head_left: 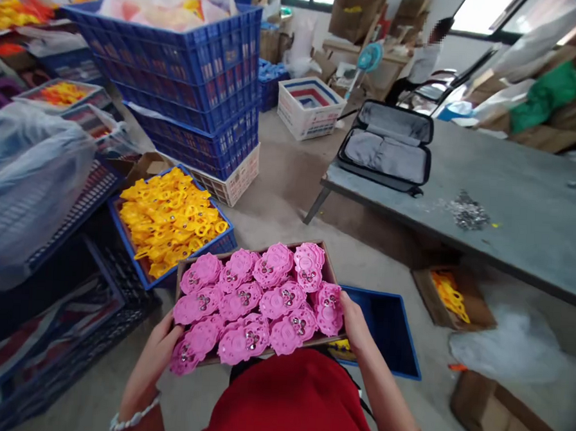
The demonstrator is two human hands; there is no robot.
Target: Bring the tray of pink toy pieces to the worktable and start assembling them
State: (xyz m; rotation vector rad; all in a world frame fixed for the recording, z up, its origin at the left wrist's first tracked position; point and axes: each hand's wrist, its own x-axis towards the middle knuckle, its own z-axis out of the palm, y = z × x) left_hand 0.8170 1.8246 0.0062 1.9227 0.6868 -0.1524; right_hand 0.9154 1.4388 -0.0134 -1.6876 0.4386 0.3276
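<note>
I have one cardboard box [331, 269] between my two sets of fingers, in front of my red top [288, 402]. My left fingers [166, 339] are bent around its left end and my right fingers [351, 312] around its right end, each closed on the wall rather than spread; what they do underneath is hidden from me. I'd judge that the load wants equal lift from both sides and a level rim, because the pink pieces [286, 299] rise to the top and the ones by my left fingers seem to lean over the edge. Gripping cardboard rather than pieces, and squeezing no harder than needed, should spare the walls.

Counting: I make out eleven bunches of pink pieces, perhaps twelve where they overlap beside my left fingers; single layers I can't count. Beyond my left fingers is one blue crate [228, 243] heaped with yellow pieces [172, 219], too tangled to number. Just past my right fingers sits one dark blue bin [410, 337]. Farther out on that side, two cartons lie on the floor, a nearer one [504, 423] and one with orange-yellow parts [450, 295]. Ahead of my right fingers, the grey tabletop [521, 183] carries one open suitcase [385, 150] and one heap of small metal bits [469, 211], uncountable from here.
</note>
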